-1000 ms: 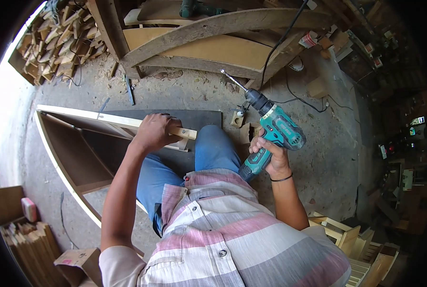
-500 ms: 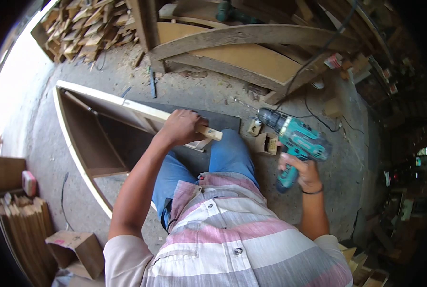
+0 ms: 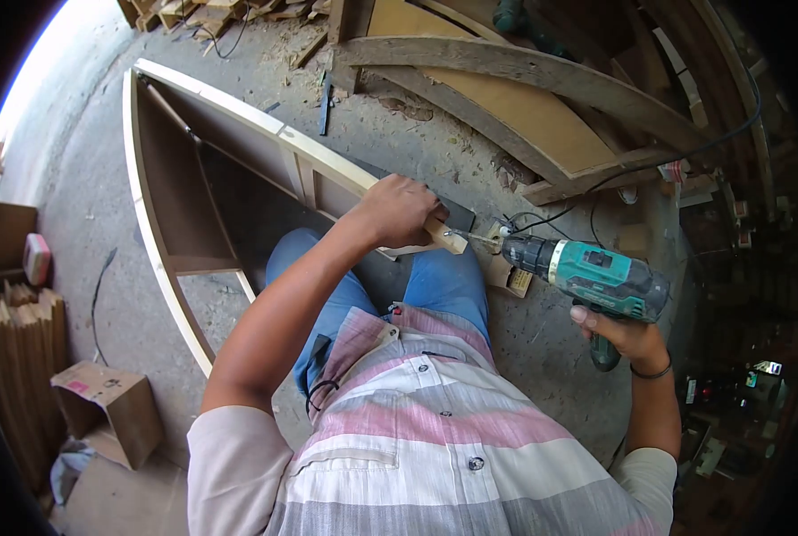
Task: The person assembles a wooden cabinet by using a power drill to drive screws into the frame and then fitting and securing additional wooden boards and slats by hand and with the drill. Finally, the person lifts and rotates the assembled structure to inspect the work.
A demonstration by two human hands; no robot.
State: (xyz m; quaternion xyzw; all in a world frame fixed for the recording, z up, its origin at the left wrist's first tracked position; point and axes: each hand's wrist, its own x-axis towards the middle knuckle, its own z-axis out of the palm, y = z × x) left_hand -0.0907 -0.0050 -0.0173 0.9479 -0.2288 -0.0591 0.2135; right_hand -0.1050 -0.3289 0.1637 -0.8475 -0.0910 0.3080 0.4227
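My left hand (image 3: 402,213) is closed over the near end of a curved wooden frame (image 3: 332,163), close to a small wood block (image 3: 446,236) that has a screw in it. In my right hand (image 3: 625,334) is a teal cordless drill (image 3: 609,280), held level by its handle. Its long thin bit points left, with the tip at or very near the screw; contact is hard to make out. The frame lies across and beyond my legs, with dark panels inside its two curved sides that meet at the upper left.
A small open cardboard box (image 3: 509,278) sits on the floor below the drill. Behind stands a larger wooden frame (image 3: 506,67) with a black cable (image 3: 676,165) over it. Stacked boards (image 3: 19,348) and a cardboard carton (image 3: 108,411) are at the left. A dark metal strip (image 3: 325,105) lies on the floor.
The drill has turned from slanting to level, and its bit has come to the screw at the wood block. My left hand keeps its grip on the frame. The camera view has shifted.
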